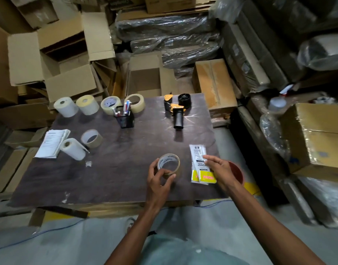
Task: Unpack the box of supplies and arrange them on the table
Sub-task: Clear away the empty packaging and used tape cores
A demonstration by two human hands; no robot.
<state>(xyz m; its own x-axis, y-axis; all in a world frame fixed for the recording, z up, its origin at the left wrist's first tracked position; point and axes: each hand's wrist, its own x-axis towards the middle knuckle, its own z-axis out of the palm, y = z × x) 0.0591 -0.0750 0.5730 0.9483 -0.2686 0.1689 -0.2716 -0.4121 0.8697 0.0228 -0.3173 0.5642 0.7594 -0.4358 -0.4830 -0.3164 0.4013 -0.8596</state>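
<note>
Left hand [158,181] curls its fingers [169,176] round the printed clear tape roll [168,163] standing near the dark brown bench's [110,175] front edge; right hand [220,170], fingers relaxed, rests on the yellow-and-white flat packets [199,159] just beside it

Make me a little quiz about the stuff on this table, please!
1. True or false: the left hand grips a tape roll.
2. What stands in the black mesh cup? A) scissors B) pens C) spoons
3. Fill in: the right hand hovers over the flat ______ packets marked TOTEM.

Key: 1 true. 2 B. 3 white and yellow.
</note>
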